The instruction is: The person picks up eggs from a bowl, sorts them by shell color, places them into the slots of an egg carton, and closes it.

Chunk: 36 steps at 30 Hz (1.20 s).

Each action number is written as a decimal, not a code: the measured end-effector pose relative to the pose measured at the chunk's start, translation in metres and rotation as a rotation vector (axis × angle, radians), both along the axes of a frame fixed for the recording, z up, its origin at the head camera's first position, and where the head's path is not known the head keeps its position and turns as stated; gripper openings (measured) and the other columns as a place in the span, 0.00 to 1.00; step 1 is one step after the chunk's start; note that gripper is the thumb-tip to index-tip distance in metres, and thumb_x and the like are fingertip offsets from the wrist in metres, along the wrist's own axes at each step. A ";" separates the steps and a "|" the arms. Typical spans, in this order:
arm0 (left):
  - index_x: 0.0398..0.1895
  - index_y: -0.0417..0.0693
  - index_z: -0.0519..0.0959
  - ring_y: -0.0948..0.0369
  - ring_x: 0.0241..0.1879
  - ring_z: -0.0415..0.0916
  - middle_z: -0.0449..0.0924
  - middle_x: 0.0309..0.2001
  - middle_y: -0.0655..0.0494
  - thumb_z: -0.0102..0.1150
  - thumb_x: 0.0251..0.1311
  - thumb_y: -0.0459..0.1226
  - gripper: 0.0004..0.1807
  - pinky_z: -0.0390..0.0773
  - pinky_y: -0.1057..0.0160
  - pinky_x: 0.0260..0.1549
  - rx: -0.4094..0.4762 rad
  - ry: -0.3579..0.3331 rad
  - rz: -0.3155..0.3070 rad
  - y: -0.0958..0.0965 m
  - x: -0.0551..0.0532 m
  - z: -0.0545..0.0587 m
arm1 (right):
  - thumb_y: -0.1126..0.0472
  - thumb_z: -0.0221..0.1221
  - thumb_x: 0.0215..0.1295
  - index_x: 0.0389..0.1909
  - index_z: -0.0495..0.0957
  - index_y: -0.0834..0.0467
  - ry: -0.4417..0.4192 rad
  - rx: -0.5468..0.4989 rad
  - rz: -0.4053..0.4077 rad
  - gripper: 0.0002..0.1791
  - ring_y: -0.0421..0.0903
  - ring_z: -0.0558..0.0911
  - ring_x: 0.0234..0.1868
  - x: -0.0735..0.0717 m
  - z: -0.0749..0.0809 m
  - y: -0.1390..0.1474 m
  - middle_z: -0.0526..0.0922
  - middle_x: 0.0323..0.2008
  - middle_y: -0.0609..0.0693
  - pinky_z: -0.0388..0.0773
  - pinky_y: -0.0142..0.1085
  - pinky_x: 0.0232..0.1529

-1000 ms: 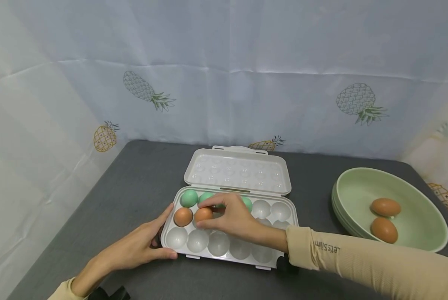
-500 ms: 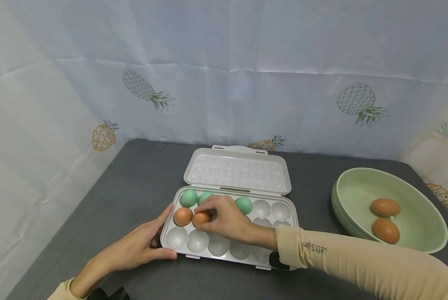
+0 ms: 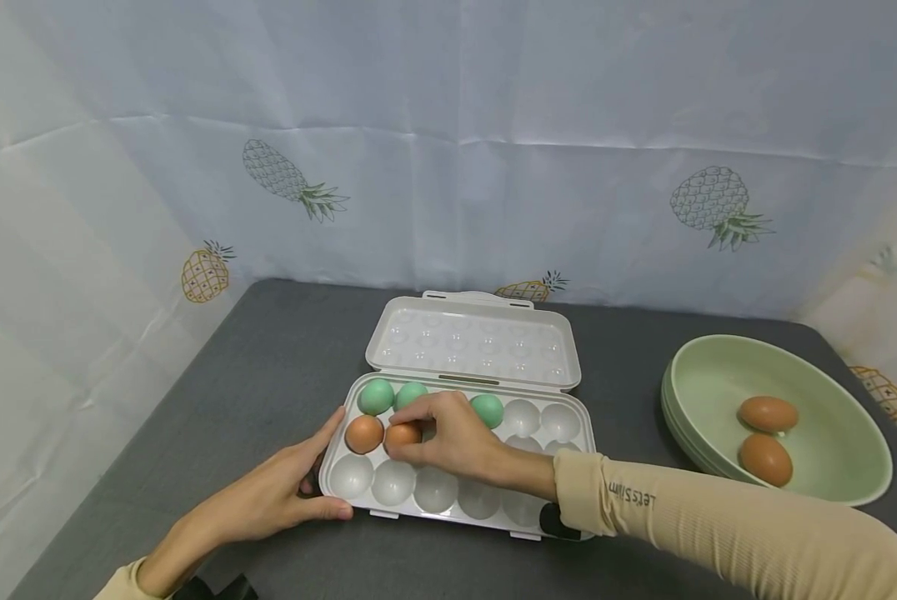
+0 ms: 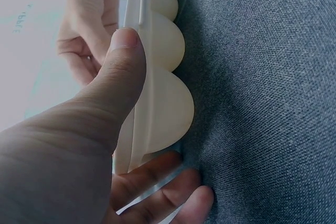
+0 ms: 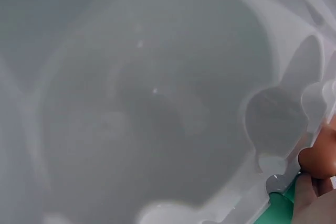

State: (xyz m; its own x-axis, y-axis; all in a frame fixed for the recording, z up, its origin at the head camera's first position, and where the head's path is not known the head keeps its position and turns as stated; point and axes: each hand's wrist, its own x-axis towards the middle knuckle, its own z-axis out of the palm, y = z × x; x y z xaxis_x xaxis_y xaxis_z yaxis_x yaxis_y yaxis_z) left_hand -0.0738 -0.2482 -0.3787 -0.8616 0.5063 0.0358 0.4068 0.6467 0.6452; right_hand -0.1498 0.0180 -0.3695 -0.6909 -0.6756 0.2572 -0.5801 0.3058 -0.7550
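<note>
A white plastic egg box [image 3: 448,515] lies with its lid [image 3: 474,337] folded back. My right hand [image 3: 456,437] reaches across it and pinches a brown egg [image 3: 402,438] at the second cup of the middle row; fingers partly cover this egg. To its left another brown egg [image 3: 364,434] sits in a cup. Green eggs [image 3: 377,397] stand in the back row, some hidden behind my right hand. My left hand [image 3: 283,483] grips the box's left end; in the left wrist view its thumb [image 4: 123,61] presses the rim and its other fingers reach around the end.
On the right, a light green bowl [image 3: 839,425], apparently stacked on others, holds two brown eggs [image 3: 769,414]. The dark grey tabletop [image 3: 291,350] meets a pale cloth with pineapple prints [image 3: 418,208] at the back and sides.
My right hand has shifted slightly left with the brown egg, which settles lower at its cup. A green egg right of the hand shows more fully. My left hand stays on the box.
</note>
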 end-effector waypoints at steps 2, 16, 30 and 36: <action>0.81 0.32 0.44 0.76 0.31 0.67 0.75 0.37 0.65 0.73 0.57 0.51 0.62 0.72 0.71 0.31 -0.001 0.004 0.002 0.000 0.000 0.000 | 0.64 0.74 0.56 0.43 0.90 0.59 -0.016 -0.013 0.002 0.13 0.33 0.81 0.39 0.000 0.000 0.000 0.91 0.38 0.48 0.82 0.29 0.45; 0.81 0.32 0.42 0.77 0.28 0.66 0.73 0.37 0.63 0.73 0.58 0.50 0.62 0.71 0.71 0.28 0.014 -0.027 -0.007 0.000 -0.001 0.001 | 0.63 0.73 0.59 0.52 0.86 0.66 -0.379 -0.204 0.007 0.20 0.57 0.86 0.56 -0.007 0.023 0.019 0.87 0.52 0.62 0.82 0.36 0.56; 0.81 0.32 0.44 0.77 0.28 0.65 0.69 0.34 0.63 0.74 0.57 0.50 0.62 0.70 0.72 0.29 -0.003 0.029 -0.003 0.000 0.001 -0.001 | 0.70 0.68 0.62 0.55 0.82 0.70 -0.379 -0.333 -0.072 0.20 0.42 0.87 0.54 -0.013 0.048 0.123 0.89 0.50 0.43 0.84 0.35 0.53; 0.81 0.33 0.44 0.76 0.28 0.65 0.70 0.35 0.62 0.74 0.57 0.50 0.62 0.70 0.71 0.29 -0.004 0.006 0.000 0.000 0.000 -0.001 | 0.77 0.63 0.64 0.54 0.83 0.67 -0.260 -0.401 -0.160 0.18 0.37 0.88 0.51 -0.010 0.058 0.186 0.90 0.49 0.44 0.82 0.29 0.52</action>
State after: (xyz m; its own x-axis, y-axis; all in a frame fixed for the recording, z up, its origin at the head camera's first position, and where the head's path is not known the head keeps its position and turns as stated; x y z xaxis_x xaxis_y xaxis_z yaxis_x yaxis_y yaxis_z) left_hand -0.0738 -0.2481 -0.3796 -0.8615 0.5062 0.0387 0.4104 0.6496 0.6400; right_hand -0.1597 0.2035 -0.3115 -0.8533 -0.4398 0.2802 -0.3266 0.0317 -0.9446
